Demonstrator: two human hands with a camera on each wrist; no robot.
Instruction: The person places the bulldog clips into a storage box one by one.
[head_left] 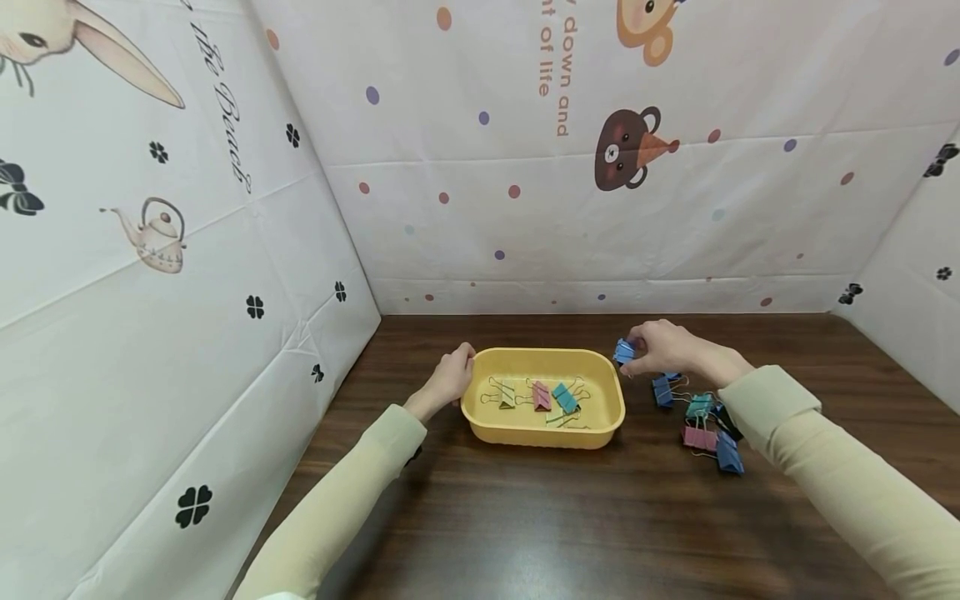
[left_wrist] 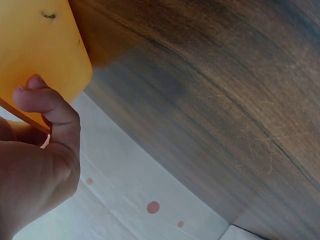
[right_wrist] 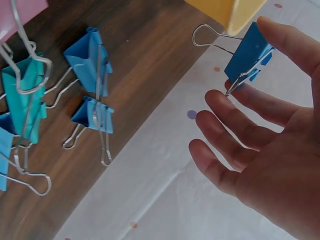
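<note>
My left hand (head_left: 450,375) grips the left rim of a yellow plastic tub (head_left: 540,436), its fingers curled over the wall in the left wrist view. Inside the tub lie several binder clips, among them a pale yellow one (head_left: 507,395), a pink one (head_left: 542,397) and a teal one (head_left: 566,398). Just beyond the tub's right end, my right hand (head_left: 663,347) pinches a blue binder clip (right_wrist: 248,52) between thumb and fingertips. One wire handle of that clip sticks out toward the tub in the right wrist view.
On the dark wooden table (head_left: 525,517), right of the tub, several more binder clips lie in a loose group, including a blue clip (head_left: 729,454), a pink clip (head_left: 700,438) and a teal clip (head_left: 701,406). White printed sheeting (head_left: 600,233) rises behind the table and at both sides.
</note>
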